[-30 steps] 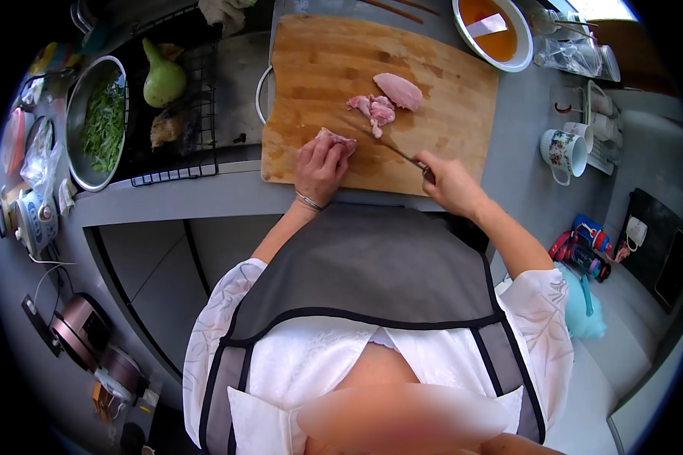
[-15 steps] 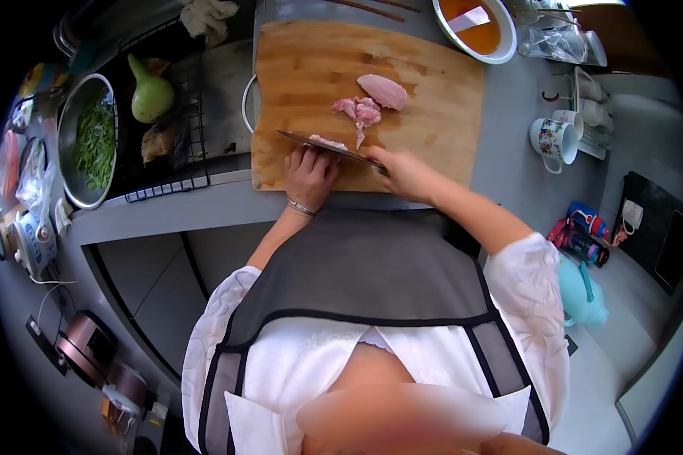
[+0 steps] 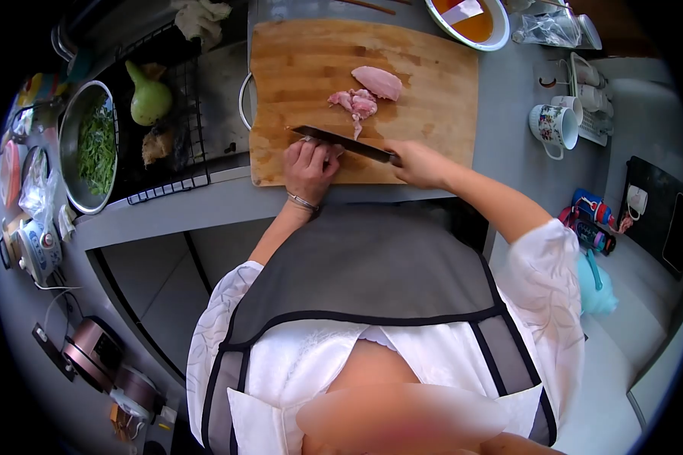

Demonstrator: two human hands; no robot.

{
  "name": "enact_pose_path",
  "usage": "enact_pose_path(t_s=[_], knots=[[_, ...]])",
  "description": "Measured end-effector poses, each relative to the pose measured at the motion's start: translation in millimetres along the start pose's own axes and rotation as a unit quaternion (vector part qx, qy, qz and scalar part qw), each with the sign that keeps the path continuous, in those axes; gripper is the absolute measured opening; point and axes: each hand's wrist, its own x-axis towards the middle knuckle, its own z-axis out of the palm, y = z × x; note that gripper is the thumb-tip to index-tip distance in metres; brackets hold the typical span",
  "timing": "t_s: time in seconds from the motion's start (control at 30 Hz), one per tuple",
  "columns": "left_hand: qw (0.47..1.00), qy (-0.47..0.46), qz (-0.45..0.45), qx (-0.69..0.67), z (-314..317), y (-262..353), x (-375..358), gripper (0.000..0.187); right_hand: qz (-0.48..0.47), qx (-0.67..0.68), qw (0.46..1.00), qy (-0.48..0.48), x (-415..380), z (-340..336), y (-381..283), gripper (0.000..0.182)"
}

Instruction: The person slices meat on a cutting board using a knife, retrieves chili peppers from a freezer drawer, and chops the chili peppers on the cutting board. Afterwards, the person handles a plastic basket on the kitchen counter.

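Observation:
My right hand (image 3: 420, 164) is closed around the handle of a knife (image 3: 345, 144), whose dark blade points left over the wooden cutting board (image 3: 432, 114). Just below the blade, my left hand (image 3: 309, 168) has its fingers curled on a piece of meat (image 3: 332, 150), mostly hidden by the fingers and the blade. Above the knife lie a ragged heap of pink meat (image 3: 357, 103) and a smooth oval piece of meat (image 3: 377, 83), side by side on the board.
A bowl of orange liquid (image 3: 501, 30) stands beyond the board's upper right corner. To the left are a green gourd (image 3: 150, 100) on a black rack and a metal bowl (image 3: 70, 155) of chopped greens. A floral mug (image 3: 552, 126) stands at right.
My right hand has moved right and slightly up with the knife. The blade now shows its broad side above my left fingers. The whole view has shifted slightly.

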Motion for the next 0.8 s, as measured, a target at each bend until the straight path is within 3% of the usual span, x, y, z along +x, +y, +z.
enact_pose_path(t_s=[0.2, 0.43, 0.53, 0.63, 0.7, 0.73, 0.8], knots=[[0.999, -0.045, 0.027, -0.014, -4.7, -10.4, -3.5, 0.021, -0.041, -0.002, 0.994, 0.105, 67.6, 33.9, -30.4, 0.022], [0.990, -0.091, 0.057, -0.090, -21.3, -31.8, -11.0, 0.022, -0.082, 0.021, 0.995, 0.056, 69.7, 12.2, -16.2, 0.022], [0.987, -0.099, 0.062, -0.113, -10.1, -28.4, -8.6, 0.025, -0.045, 0.018, 0.996, 0.071, 65.8, 8.7, 2.7, 0.022], [0.973, -0.110, -0.138, -0.148, -5.6, -22.8, -7.4, 0.030, -0.117, -0.017, 0.988, 0.098, 70.9, 10.8, 17.0, 0.022], [0.977, -0.108, -0.099, -0.154, -6.6, -28.9, -8.0, 0.030, 0.021, 0.209, 0.977, -0.023, 70.4, 7.3, 20.1, 0.024], [0.980, -0.105, -0.062, -0.160, -7.5, -31.4, -9.7, 0.030, 0.020, 0.210, 0.977, -0.024, 70.2, 13.4, 26.1, 0.024], [0.980, -0.105, -0.068, -0.156, -13.4, -27.3, -13.3, 0.032, 0.083, 0.379, 0.922, 0.000, 70.2, 27.1, 34.0, 0.026]])
